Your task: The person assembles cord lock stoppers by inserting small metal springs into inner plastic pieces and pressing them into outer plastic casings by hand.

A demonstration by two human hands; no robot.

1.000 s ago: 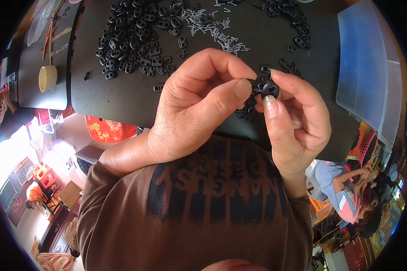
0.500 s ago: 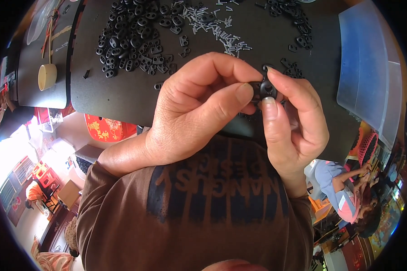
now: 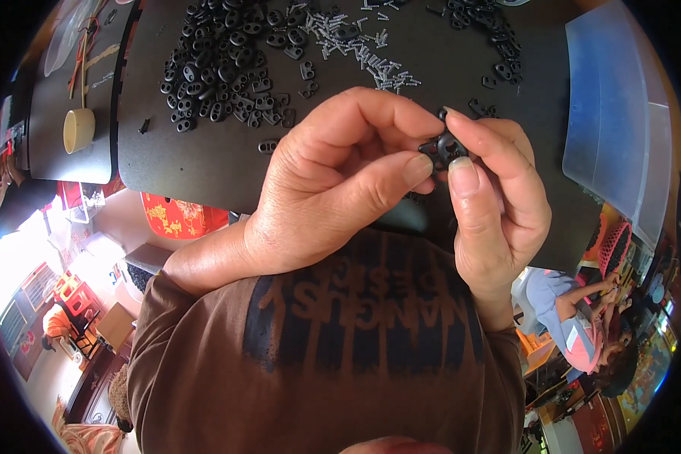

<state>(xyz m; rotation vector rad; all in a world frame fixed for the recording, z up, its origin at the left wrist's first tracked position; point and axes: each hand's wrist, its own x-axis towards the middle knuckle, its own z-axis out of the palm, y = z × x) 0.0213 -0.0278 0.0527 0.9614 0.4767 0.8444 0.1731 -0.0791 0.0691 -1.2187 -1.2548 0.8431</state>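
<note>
A small black two-hole cord lock [image 3: 448, 147] is pinched between both hands above the dark table. My left hand [image 3: 333, 181] has its thumb and curled index finger closed on the lock's left side. From the right, my right hand [image 3: 503, 197] grips it with the index finger along the top edge and the thumb at its lower edge. The holes face me. Whether a spring sits inside, I cannot tell. Past my hands lie a large heap of black cord lock parts [image 3: 219, 64] and a scatter of small metal springs [image 3: 371, 57].
More black parts [image 3: 492, 30] are piled at the far right. A translucent blue bin [image 3: 613, 113] stands at the right edge of the dark table [image 3: 181, 166]. On the left are a cream cup [image 3: 79, 130] and a red patterned stool [image 3: 181, 218]. Other people [image 3: 567, 318] sit at the right.
The cord lock has turned between my fingers, so more of its openings show. My right thumb has slid slightly to the right and tilted; my left hand has barely moved.
</note>
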